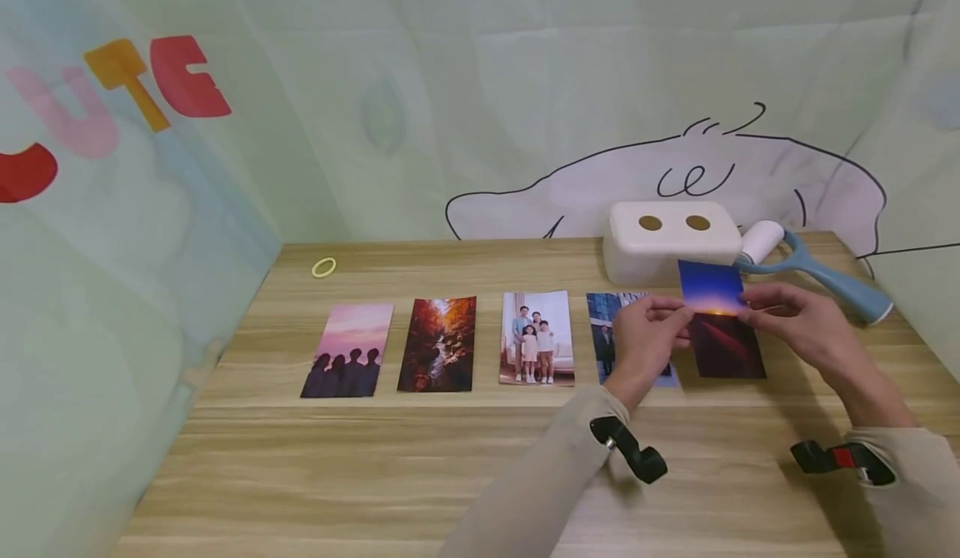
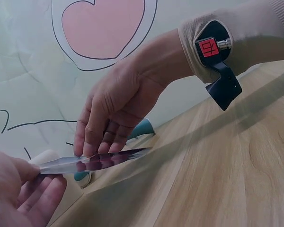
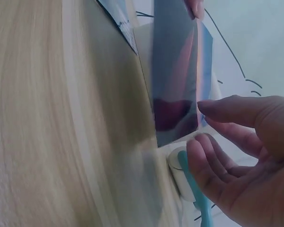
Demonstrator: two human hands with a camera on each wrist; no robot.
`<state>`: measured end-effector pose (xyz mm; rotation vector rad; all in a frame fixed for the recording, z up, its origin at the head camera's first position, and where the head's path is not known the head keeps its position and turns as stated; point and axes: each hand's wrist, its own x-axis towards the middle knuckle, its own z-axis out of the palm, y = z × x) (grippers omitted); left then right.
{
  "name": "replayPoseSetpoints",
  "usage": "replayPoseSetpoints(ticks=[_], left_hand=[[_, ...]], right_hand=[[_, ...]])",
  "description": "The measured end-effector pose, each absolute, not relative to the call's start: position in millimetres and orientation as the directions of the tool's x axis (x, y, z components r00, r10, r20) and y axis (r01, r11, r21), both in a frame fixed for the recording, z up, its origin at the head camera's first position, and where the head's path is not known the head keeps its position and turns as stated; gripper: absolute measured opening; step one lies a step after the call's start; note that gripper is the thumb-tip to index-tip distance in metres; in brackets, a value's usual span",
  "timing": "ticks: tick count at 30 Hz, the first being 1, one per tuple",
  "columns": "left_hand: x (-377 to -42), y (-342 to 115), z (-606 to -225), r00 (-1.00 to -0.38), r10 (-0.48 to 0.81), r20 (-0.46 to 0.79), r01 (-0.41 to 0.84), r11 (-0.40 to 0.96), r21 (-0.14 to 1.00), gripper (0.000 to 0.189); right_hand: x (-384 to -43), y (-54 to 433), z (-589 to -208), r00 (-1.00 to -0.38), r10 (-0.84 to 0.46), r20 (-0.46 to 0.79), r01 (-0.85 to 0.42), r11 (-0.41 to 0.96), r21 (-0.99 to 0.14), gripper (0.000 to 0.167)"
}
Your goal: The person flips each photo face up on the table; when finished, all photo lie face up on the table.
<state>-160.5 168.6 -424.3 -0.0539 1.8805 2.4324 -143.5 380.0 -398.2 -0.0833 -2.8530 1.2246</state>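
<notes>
A sunset photo (image 1: 723, 350), blue above and dark below, is held by its two side edges. My left hand (image 1: 647, 340) pinches its left edge between thumb and fingers; my right hand (image 1: 810, 329) pinches the right edge. In the right wrist view the photo (image 3: 175, 75) is tilted above the tabletop. Just left of it lies a photo with city buildings (image 1: 602, 325), partly covered by my left hand. Further left, in a row, lie a family photo (image 1: 536, 337), an autumn stream photo (image 1: 438, 346) and a photo of silhouettes under a pink sky (image 1: 348, 358).
Behind the held photo stands a white box (image 1: 671, 246) with two round holes in its top. A lint roller (image 1: 832, 279) with a blue handle lies to its right. At the back left is a small yellow ring (image 1: 324, 268). A printed cloth (image 1: 337, 125) hangs behind the wooden table (image 1: 337, 475).
</notes>
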Motion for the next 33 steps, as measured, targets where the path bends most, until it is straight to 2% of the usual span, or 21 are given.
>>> replayPoseSetpoints(ticks=[4,11,18,22,29,33], left_hand=[[-161.6,167.8,-426.3,-0.998,0.027,-0.061,-0.066,-0.242,0.968,0.010],[-163.0,167.5,-430.3,-0.999,-0.002,-0.047,-0.046,-0.229,0.972,0.015],[-164.7,167.4,-434.1,-0.999,0.012,-0.030,-0.032,-0.204,0.978,0.009],[-164.8,166.0,-434.6,-0.999,0.037,-0.029,-0.033,-0.133,0.991,0.005],[-164.0,164.6,-435.4,-0.994,0.090,-0.055,-0.054,0.006,0.999,0.012],[-164.8,163.9,-436.9,-0.992,0.119,-0.038,-0.025,0.109,0.994,0.017]], right_hand=[[-145.3,383.8,-401.8,-0.998,0.052,-0.030,0.057,0.702,-0.710,0.049],[-147.4,387.8,-406.6,-0.997,-0.073,-0.014,-0.040,0.682,-0.730,0.040],[-148.0,388.6,-409.1,-0.998,-0.066,-0.002,-0.044,0.682,-0.730,0.041],[-149.6,390.1,-410.0,-0.999,-0.052,0.005,-0.040,0.697,-0.716,0.042],[-151.4,390.0,-416.1,-0.998,-0.042,0.051,-0.066,0.713,-0.698,0.038],[-152.3,390.0,-419.2,-0.997,-0.047,0.065,-0.079,0.712,-0.698,0.036]])
